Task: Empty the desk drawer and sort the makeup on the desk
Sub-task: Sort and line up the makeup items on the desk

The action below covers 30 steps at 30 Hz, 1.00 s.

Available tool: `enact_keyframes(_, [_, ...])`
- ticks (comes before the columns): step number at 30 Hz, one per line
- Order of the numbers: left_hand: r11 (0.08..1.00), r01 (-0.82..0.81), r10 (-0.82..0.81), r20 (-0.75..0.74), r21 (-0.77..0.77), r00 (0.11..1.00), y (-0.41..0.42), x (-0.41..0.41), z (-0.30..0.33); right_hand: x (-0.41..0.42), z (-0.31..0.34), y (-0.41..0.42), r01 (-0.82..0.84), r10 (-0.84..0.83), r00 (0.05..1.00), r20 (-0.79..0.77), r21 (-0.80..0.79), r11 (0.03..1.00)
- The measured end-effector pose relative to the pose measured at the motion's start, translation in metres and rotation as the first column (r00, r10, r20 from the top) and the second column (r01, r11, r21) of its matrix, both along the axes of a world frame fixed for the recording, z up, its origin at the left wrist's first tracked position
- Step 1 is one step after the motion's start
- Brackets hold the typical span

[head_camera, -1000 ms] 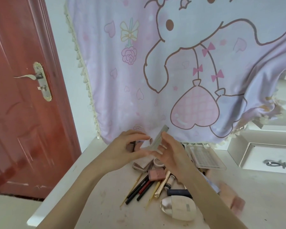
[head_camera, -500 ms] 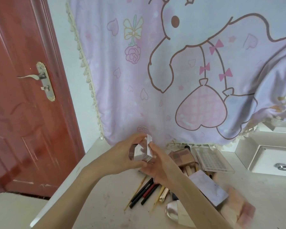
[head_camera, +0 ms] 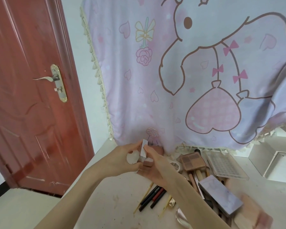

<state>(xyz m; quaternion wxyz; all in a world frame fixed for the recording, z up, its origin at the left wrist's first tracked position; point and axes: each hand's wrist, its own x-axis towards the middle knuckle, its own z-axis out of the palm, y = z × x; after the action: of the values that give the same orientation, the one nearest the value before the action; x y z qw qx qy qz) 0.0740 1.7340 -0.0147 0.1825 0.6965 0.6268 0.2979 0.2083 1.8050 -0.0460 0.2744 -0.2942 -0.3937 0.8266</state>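
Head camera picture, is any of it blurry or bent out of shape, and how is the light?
In the head view, light is soft and even, with no hard shadows; the red door bows from the wide-angle lens; the pink thing at the bottom right corner is smeared by blur; the hands and the small box they hold are fairly sharp.

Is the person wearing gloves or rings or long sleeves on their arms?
No. Both arms are bare as far up as the picture shows, with no sleeves in sight. The left hand and right hand have no gloves, and I can see no rings, watch or bracelets. The fingers are slim. The nails are too small to tell about.
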Motion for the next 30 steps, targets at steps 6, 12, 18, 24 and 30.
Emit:
enact_keyframes(6, [0.999,0.01,-0.008,-0.046,0.041,0.999,0.001,0.004,-0.009,-0.012,-0.005,-0.001,0.079,-0.081,0.995,-0.062,-0.032,0.996])
enact_keyframes(12, [0.999,0.034,-0.034,-0.082,0.002,0.996,0.002,-0.004,-0.016,-0.018,-0.016,-0.005,0.081,-0.088,0.992,-0.092,-0.08,0.994])
enact_keyframes(18, [0.999,0.011,-0.013,-0.054,-0.05,0.998,-0.005,-0.024,-0.023,-0.033,-0.027,-0.011,0.017,-0.024,0.996,-0.09,-0.074,0.997])
enact_keyframes(24, [0.991,0.061,-0.06,0.007,-0.119,0.998,-0.002,-0.047,-0.025,-0.05,-0.04,-0.008,0.01,-0.025,0.996,-0.085,-0.177,0.984])
enact_keyframes(30, [0.916,-0.38,0.378,0.043,0.126,0.925,0.04,-0.095,-0.075,-0.055,-0.042,0.028,0.142,-0.189,0.974,-0.122,-0.32,0.937])
